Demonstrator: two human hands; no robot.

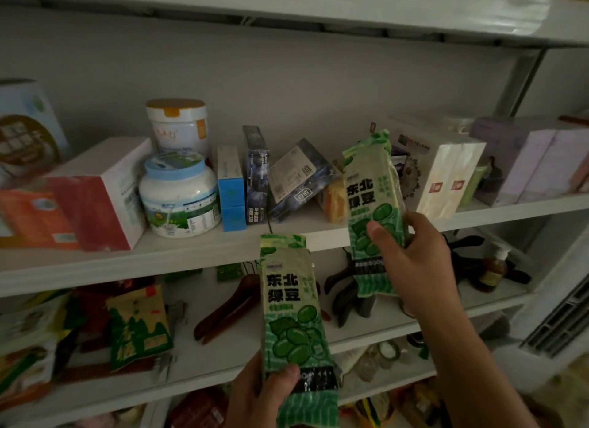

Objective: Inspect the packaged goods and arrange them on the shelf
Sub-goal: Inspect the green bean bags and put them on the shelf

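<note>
I hold two alike green bean packets, each a long vacuum pack with green beans printed on it. My left hand (pixel 261 392) grips the lower end of one packet (pixel 291 312), upright in front of the lower shelves. My right hand (pixel 414 255) grips the other packet (pixel 371 198) near its middle, raised at the front edge of the middle shelf (pixel 197 252). Its top reaches in front of a white gift box (pixel 446 178).
On the middle shelf stand a red and white box (pixel 105 191), two milk powder tubs (pixel 180 194), blue boxes (pixel 231 188), a tilted dark box (pixel 296 178) and lilac boxes (pixel 535 159). The shelf below holds snack bags (pixel 137 325), wooden hangers (pixel 229 306) and a pump bottle (pixel 494 268).
</note>
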